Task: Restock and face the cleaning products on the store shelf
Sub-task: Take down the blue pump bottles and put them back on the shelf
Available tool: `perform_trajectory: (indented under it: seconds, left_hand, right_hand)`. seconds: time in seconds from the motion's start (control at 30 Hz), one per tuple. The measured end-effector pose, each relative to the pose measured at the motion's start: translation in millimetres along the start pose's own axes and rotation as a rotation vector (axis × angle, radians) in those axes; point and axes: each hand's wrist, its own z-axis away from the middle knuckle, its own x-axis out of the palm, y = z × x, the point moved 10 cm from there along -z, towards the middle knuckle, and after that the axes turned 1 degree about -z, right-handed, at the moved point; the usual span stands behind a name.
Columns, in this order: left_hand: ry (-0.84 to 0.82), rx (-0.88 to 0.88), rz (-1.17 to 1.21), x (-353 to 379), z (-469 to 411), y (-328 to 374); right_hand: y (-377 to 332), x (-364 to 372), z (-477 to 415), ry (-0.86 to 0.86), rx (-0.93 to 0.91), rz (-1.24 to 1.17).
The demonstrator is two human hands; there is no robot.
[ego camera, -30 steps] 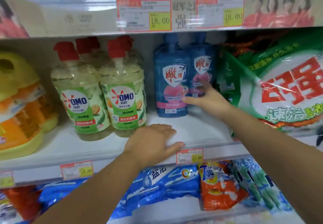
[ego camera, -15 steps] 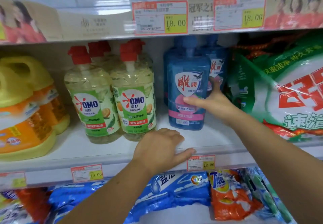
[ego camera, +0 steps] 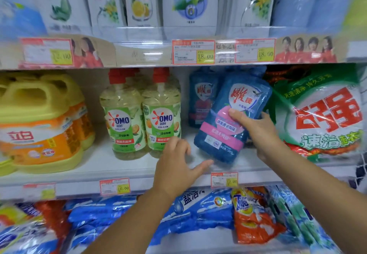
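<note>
My right hand grips a blue detergent bottle with a pink label, tilted with its top leaning right and its base near the front of the white shelf. A second blue bottle stands upright behind it, deeper on the shelf. My left hand rests with spread fingers on the shelf's front edge, its thumb just below the tilted bottle's base. Two clear OMO bottles with red caps stand to the left.
Yellow and orange jugs fill the shelf's left end. A large green and white powder bag lies at the right. Price tags line the shelf rail. Blue and orange detergent bags lie below; white refill pouches stand above.
My right hand has pulled the front blue bottle forward and tilted it to the right. The left hand stays on the shelf edge. The camera view has tipped upward.
</note>
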Motion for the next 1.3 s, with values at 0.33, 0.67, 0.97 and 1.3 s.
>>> perform_trajectory:
  seconds: [0.33, 0.67, 0.97, 1.3]
  left_hand:
    - [-0.472, -0.323, 0.934, -18.9, 82.3, -1.0]
    - [-0.007, -0.272, 0.655, -73.0, 147.2, -33.3]
    - [-0.239, -0.330, 0.518, -88.8, 148.7, -48.1]
    - [0.055, -0.274, 0.509, -116.1, 141.4, -29.8]
  right_hand:
    - [26.4, 48.3, 113.3, -0.346, 0.119, -0.054]
    - [2.1, 103.3, 153.9, -0.409, -0.073, 0.097]
    - [-24.1, 115.5, 165.8, -0.453, -0.212, -0.051]
    - [-34.8, 122.0, 168.4, -0.460, -0.193, -0.041]
